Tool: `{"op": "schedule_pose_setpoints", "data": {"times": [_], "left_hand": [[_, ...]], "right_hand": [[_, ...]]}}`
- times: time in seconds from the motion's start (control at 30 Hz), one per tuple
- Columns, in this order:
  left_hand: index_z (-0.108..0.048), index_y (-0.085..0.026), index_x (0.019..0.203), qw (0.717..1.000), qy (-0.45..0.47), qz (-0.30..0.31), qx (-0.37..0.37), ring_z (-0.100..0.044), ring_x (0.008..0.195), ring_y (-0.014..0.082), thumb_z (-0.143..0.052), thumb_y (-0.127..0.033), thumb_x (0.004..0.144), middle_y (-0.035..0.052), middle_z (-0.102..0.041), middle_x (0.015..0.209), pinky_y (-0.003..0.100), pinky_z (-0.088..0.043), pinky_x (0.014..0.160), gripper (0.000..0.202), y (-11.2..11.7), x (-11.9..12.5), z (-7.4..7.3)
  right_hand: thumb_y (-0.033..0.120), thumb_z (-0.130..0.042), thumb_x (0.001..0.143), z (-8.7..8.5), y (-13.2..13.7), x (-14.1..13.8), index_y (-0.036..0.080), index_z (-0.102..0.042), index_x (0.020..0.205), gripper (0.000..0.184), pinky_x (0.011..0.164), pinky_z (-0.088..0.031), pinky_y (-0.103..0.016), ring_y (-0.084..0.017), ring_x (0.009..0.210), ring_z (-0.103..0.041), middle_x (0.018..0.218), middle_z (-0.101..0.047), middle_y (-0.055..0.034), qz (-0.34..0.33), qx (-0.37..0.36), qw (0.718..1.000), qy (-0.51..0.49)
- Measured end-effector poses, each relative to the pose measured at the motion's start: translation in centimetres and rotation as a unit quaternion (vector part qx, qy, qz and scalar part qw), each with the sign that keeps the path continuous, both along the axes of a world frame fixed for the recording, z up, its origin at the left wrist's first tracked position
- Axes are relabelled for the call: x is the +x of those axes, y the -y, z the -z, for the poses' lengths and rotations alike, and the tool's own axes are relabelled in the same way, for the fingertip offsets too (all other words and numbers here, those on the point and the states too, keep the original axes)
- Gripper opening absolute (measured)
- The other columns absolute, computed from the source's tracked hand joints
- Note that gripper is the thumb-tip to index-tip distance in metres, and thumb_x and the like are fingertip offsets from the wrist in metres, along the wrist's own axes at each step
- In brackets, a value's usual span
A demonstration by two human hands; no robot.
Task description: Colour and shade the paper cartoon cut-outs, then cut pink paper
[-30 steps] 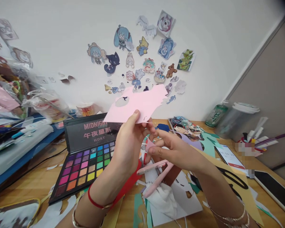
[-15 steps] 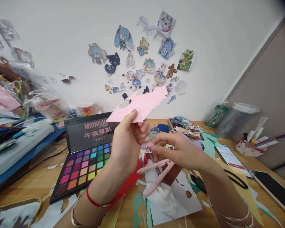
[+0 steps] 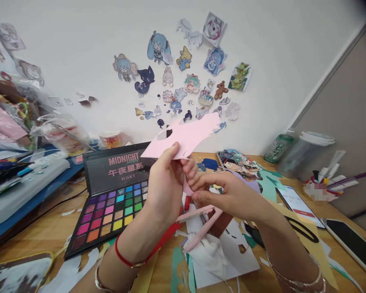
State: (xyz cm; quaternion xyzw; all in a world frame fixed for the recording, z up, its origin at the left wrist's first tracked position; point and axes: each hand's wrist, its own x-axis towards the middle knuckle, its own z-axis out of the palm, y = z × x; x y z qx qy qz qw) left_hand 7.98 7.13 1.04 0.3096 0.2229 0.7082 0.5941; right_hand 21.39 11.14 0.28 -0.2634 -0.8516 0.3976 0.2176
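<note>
My left hand [image 3: 166,185] is closed on a pink sheet of paper [image 3: 189,133] with cut-out holes and ragged edges, holding it up in front of the wall. My right hand [image 3: 225,193] sits just below and to the right, its fingers pinched on a small pink paper piece [image 3: 187,188] that hangs from the sheet's lower edge. Pink scissors [image 3: 201,226] lie on the table right beneath both hands, untouched.
An open eyeshadow palette [image 3: 110,199] lies to the left. Paper scraps [image 3: 219,252] cover the wooden table [image 3: 42,234]. Two phones [image 3: 295,199] [image 3: 354,242], a green can [image 3: 277,147] and a clear jar [image 3: 308,156] stand at right. Stickers [image 3: 183,77] dot the wall.
The pink sheet has shifted slightly right and tilted. My right hand has moved up against the left hand's fingers and pinched the small pink piece.
</note>
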Motion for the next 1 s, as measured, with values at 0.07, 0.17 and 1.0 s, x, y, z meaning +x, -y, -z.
{"op": "schedule_pose_setpoints", "data": {"times": [0.07, 0.17, 1.0], "left_hand": [[-0.04, -0.016, 0.056, 1.0, 0.0, -0.006, -0.001, -0.038, 0.05, 0.0103, -0.038, -0.027, 0.087, -0.001, -0.034, 0.054, 0.021, -0.035, 0.048, 0.033, 0.0, 0.1, 0.0], [-0.043, -0.016, 0.057, 1.0, 0.0, -0.018, -0.006, -0.048, 0.06, 0.0123, -0.039, -0.026, 0.087, 0.0004, -0.039, 0.058, 0.021, -0.042, 0.054, 0.031, 0.1, 0.2, 0.2], [-0.062, -0.014, 0.083, 0.992, -0.042, -0.1, 0.061, -0.056, 0.081, 0.0181, -0.043, -0.017, 0.084, 0.0059, -0.06, 0.08, 0.032, -0.047, 0.087, 0.019, -0.2, -0.3, 0.2]], "right_hand": [[0.031, -0.061, 0.08, 0.0, 0.2, -0.2, 0.021, -0.065, 0.072, 0.014, 0.064, -0.044, -0.024, -0.013, 0.072, -0.057, 0.076, -0.064, 0.0009, 0.018, -0.003, 1.0, -0.004], [0.034, -0.061, 0.079, 0.1, 0.5, -0.4, 0.022, -0.065, 0.074, 0.014, 0.06, -0.043, -0.023, -0.012, 0.066, -0.056, 0.072, -0.064, 0.002, 0.044, 0.008, 0.999, -0.009], [0.034, -0.04, 0.09, 0.5, -0.1, -0.2, 0.02, -0.052, 0.078, 0.022, 0.058, -0.037, -0.024, -0.01, 0.058, -0.05, 0.064, -0.056, 0.0016, 0.207, 0.23, 0.947, -0.078]]}}
